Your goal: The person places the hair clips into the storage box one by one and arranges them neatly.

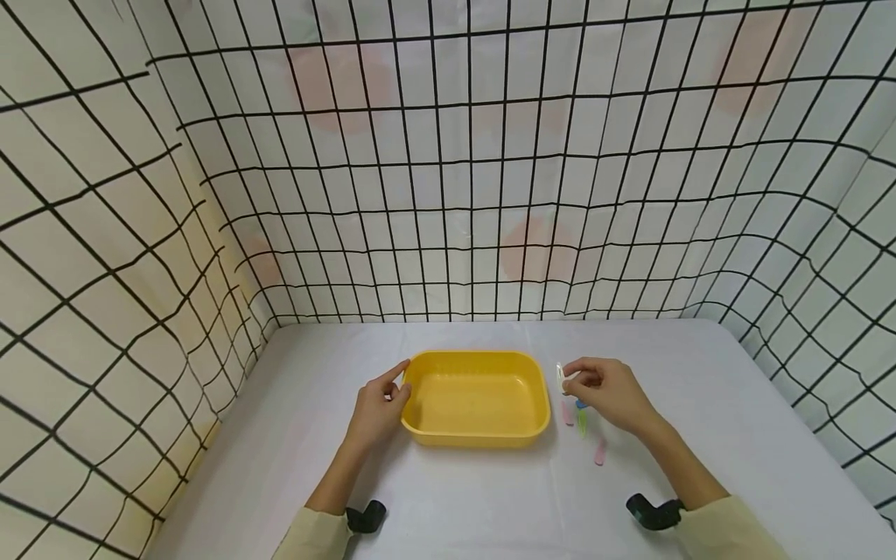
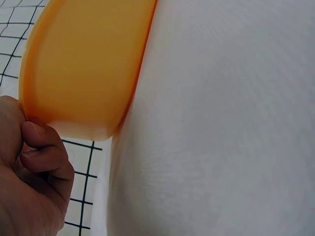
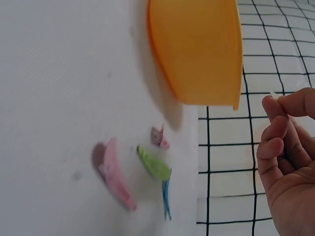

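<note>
A yellow plastic tray (image 1: 476, 440) stands on the white table. My left hand (image 1: 375, 411) pinches its left rim, which also shows in the left wrist view, where the fingers (image 2: 47, 152) curl at the tray's corner. To the right of the tray, my right hand (image 1: 612, 393) holds a small whitish hair clip (image 1: 560, 376) between thumb and fingertips, raised above the table. In the right wrist view only a sliver of that clip shows. Below lie a green hair clip (image 3: 153, 164), a blue hair clip (image 3: 166, 199), a pink hair clip (image 3: 116, 177) and a smaller-looking pink one (image 3: 159, 137).
Black wire grid panels (image 1: 448, 187) with white sheeting behind them enclose the table at the back and both sides. A dark wrist camera (image 1: 365, 516) sits at the left sleeve, another dark camera (image 1: 654, 513) at the right. White cloth (image 1: 490, 505) covers the table.
</note>
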The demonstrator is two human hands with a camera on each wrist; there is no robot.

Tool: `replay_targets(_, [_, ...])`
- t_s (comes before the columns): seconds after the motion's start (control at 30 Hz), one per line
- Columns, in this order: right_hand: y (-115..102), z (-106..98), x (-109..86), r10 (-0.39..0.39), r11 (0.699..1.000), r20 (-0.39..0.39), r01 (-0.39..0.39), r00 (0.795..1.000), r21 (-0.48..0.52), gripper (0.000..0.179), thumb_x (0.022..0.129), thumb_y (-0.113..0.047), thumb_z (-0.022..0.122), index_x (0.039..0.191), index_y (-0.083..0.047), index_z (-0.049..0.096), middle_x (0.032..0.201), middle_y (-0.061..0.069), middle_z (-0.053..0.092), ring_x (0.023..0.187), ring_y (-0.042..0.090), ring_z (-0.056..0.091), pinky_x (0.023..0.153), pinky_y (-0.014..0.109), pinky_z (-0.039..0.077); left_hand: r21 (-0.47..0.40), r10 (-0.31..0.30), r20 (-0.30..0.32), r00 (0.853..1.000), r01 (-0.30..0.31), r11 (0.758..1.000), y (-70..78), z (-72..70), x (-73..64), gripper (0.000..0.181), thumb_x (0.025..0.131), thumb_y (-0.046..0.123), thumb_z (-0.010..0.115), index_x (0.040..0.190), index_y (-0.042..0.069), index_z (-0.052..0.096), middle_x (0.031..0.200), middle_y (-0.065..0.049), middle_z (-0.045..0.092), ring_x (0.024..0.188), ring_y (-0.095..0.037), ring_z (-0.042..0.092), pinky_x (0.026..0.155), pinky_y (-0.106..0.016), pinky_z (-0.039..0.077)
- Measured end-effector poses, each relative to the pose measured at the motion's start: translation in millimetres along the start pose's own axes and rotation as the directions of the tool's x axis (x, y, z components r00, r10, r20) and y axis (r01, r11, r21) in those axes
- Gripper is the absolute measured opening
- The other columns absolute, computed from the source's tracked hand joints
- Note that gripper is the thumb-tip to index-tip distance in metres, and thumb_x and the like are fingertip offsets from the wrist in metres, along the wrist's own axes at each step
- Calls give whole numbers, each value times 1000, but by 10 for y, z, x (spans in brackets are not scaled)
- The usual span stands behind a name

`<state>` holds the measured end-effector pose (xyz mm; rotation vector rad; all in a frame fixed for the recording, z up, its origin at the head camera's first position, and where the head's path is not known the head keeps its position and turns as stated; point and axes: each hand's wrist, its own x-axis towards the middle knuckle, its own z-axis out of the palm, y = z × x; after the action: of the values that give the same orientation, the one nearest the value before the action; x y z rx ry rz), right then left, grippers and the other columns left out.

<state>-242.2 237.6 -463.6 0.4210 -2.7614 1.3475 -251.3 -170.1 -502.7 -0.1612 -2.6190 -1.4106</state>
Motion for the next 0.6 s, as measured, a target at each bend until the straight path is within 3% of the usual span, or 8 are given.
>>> replay_targets(0.2, [-187,142,150,8,999,31,-9,999,35,23,94,-22,73,112,-8,73,83,0,76,80,31,70,66,25,56,9,-11,4,1000,11,1000,10,-3,2,47,98,19,67,144,18,62,65,2,50,56,-10,42,51,-19,35])
replay_targets(0.43, [-310,402,268,3,996,74,-10,997,84,21,93,-17,74,110,-7,74,86,4,77,74,17,65,66,23,54,11,-10,5,1000,10,1000,19,-5,7,47,98,19,67,144,17,62,64,2,50,55,-10,41,51,-19,34])
replay_targets(0.6, [-386,570,313,7,996,86,-15,996,93,19,91,-16,75,108,-7,74,86,9,78,69,16,62,63,23,54,12,-5,3,1000,5,1000,13,-16,3,46,98,18,67,144,16,63,64,2,49,54,-10,41,51,-19,34])
